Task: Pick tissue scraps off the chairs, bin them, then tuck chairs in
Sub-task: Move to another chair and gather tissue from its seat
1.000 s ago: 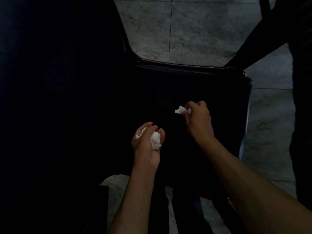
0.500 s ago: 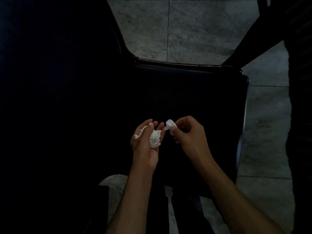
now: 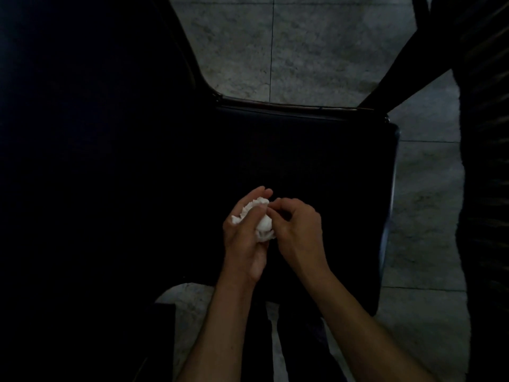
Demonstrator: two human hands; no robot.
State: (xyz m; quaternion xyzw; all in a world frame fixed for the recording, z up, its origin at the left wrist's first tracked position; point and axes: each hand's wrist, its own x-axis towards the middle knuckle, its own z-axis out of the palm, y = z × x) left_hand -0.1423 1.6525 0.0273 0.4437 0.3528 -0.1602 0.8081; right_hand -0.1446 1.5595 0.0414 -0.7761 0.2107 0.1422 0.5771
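A black chair seat [image 3: 303,150] fills the middle of the dim head view. Above its front part my left hand [image 3: 245,238] cups a wad of white tissue scraps [image 3: 263,223], thumb pressed across it. My right hand [image 3: 298,230] sits right against the wad from the right, fingers curled and fingertips touching the tissue. I cannot tell whether the right hand still pinches a scrap of its own. No loose scrap shows on the seat, though the seat is very dark.
A large dark mass [image 3: 82,161] covers the left side. Another dark chair part [image 3: 490,133] stands at the right, with a dark bar [image 3: 399,64] slanting toward the seat's back corner. Grey tiled floor [image 3: 303,51] shows beyond and to the right. My dark-clad legs [image 3: 297,340] are below.
My right hand carried a small white scrap from the seat's middle leftward and pressed it into the wad in my left hand. The left hand stayed nearly still.
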